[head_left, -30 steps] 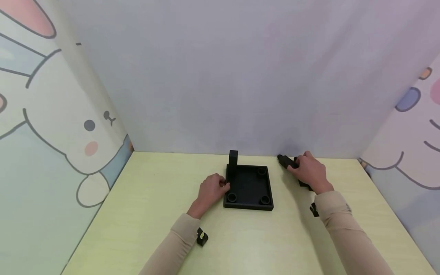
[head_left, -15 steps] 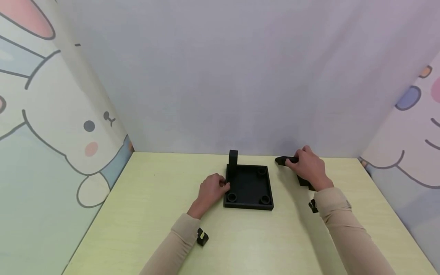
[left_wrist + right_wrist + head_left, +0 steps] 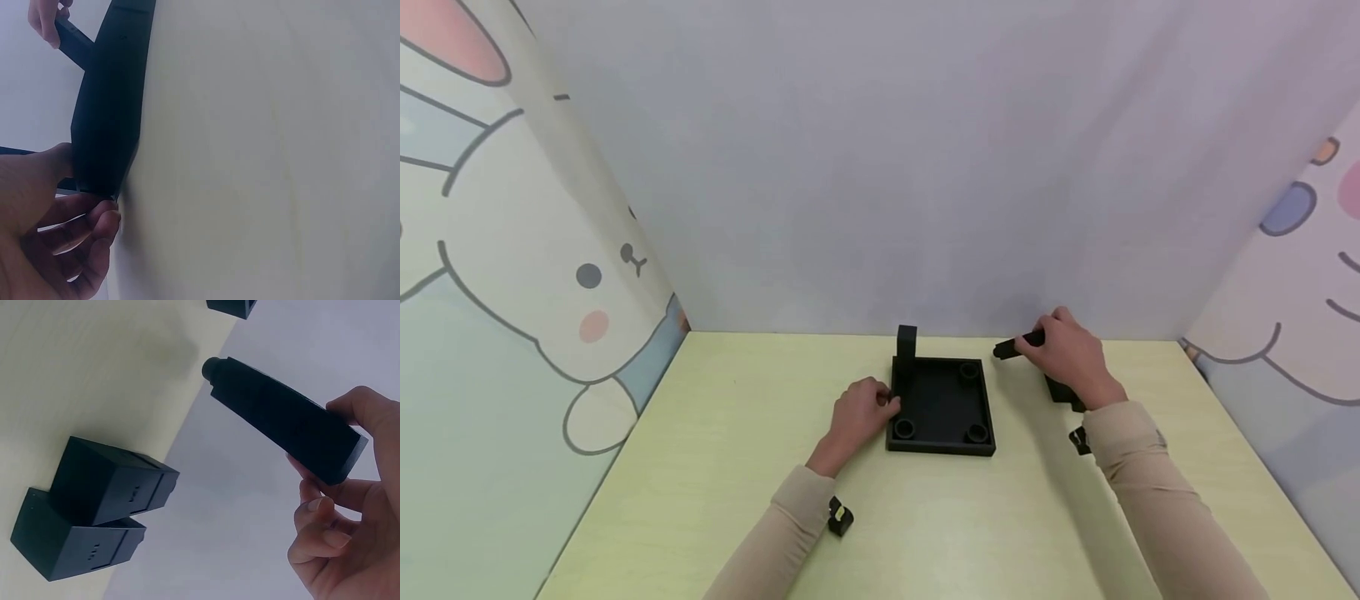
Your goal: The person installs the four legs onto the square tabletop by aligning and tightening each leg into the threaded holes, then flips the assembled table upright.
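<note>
The left hand point(image 3: 856, 414) pinches the tray's rim point(image 3: 940, 447), likely steadying it; the right hand point(image 3: 1070, 357) pinches 1 block point(image 3: 284, 419) (round tip point(image 3: 213, 370) left free).

A pale yellow, wood-grained counter point(image 3: 737, 417) is backed by a lilac-grey wall point(image 3: 865, 167) and flanked by pastel, cartoon-printed side walls point(image 3: 490, 400).

Seeing solid black on the tray point(image 3: 940, 408) and held block point(image 3: 281, 415), pale yellow counter point(image 3: 737, 417), beige sleeves point(image 3: 1165, 500), pastel cartoon-printed side walls point(image 3: 497, 292).
</note>
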`<act>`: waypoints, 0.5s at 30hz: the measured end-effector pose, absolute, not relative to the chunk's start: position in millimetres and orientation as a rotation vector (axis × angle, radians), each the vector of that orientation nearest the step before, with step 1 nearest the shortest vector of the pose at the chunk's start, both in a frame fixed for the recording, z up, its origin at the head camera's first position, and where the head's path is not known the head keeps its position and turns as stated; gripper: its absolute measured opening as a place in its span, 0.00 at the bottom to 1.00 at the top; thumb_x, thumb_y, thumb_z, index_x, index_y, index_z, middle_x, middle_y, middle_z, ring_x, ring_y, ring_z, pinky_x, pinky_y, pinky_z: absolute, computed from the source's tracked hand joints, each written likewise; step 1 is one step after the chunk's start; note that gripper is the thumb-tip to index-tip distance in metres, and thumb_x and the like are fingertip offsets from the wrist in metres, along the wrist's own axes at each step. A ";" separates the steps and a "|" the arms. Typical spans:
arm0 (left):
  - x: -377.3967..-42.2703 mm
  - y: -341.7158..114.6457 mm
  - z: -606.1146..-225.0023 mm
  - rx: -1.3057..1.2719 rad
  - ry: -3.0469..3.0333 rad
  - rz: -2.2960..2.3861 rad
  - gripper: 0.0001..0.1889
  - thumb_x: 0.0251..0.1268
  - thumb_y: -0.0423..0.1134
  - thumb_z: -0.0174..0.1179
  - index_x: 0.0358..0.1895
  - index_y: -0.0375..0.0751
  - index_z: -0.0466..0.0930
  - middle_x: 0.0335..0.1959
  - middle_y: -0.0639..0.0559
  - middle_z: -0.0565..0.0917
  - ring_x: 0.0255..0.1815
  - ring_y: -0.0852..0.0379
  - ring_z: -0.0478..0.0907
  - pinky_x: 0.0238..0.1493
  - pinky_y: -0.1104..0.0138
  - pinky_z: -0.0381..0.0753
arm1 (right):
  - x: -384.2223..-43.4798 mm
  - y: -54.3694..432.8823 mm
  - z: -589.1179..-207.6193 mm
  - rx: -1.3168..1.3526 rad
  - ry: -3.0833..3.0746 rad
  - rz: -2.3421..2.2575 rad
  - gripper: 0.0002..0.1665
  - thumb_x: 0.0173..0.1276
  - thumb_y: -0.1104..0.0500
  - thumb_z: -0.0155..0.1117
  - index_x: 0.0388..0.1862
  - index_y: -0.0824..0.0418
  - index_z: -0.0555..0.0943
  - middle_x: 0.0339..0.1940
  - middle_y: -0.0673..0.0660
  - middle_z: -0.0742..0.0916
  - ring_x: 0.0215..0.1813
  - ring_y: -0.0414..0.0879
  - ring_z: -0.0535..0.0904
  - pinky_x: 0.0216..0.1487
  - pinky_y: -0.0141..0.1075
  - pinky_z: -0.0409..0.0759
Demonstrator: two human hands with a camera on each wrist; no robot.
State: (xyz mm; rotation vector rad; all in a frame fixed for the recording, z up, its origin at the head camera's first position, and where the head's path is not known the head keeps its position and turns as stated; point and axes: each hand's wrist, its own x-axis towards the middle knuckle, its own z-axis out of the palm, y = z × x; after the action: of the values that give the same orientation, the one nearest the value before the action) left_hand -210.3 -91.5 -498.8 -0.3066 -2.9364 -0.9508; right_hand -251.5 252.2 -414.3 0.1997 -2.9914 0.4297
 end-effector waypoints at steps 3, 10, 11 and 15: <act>-211.0 -91.5 -498.8 -0.309 -2.932 -0.942 0.18 0.66 0.45 0.64 0.18 0.47 0.73 0.14 0.61 0.64 0.18 0.64 0.58 0.19 0.68 0.53 | -251.2 248.3 -409.3 0.217 -2.993 0.424 0.30 0.72 0.41 0.58 0.46 0.68 0.82 0.47 0.65 0.76 0.30 0.51 0.77 0.29 0.46 0.76; -210.5 -91.7 -498.0 -0.309 -2.926 -0.936 0.17 0.66 0.45 0.65 0.19 0.47 0.74 0.15 0.61 0.65 0.18 0.64 0.58 0.19 0.68 0.53 | -249.9 237.5 -398.6 0.265 -2.998 0.400 0.27 0.72 0.40 0.59 0.42 0.65 0.82 0.45 0.64 0.76 0.31 0.50 0.75 0.30 0.45 0.75; -210.2 -91.8 -497.8 -0.308 -2.928 -0.941 0.17 0.66 0.45 0.65 0.19 0.47 0.74 0.15 0.61 0.64 0.18 0.64 0.58 0.19 0.68 0.53 | -249.4 236.1 -397.2 0.271 -2.999 0.397 0.27 0.72 0.40 0.58 0.42 0.65 0.82 0.46 0.64 0.77 0.31 0.50 0.75 0.30 0.45 0.76; -209.2 -92.1 -496.9 -0.308 -2.930 -0.958 0.18 0.66 0.44 0.65 0.18 0.47 0.73 0.14 0.60 0.63 0.18 0.64 0.57 0.19 0.68 0.52 | -247.1 231.6 -392.5 0.295 -3.007 0.406 0.26 0.72 0.41 0.58 0.43 0.64 0.82 0.47 0.63 0.78 0.33 0.50 0.76 0.32 0.45 0.77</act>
State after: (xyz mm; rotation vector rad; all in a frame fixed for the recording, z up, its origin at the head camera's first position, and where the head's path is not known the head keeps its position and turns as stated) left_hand -209.2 -92.1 -496.9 -0.3084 -2.9305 -0.9580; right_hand -247.1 231.6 -392.5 0.2945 -3.0074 0.4062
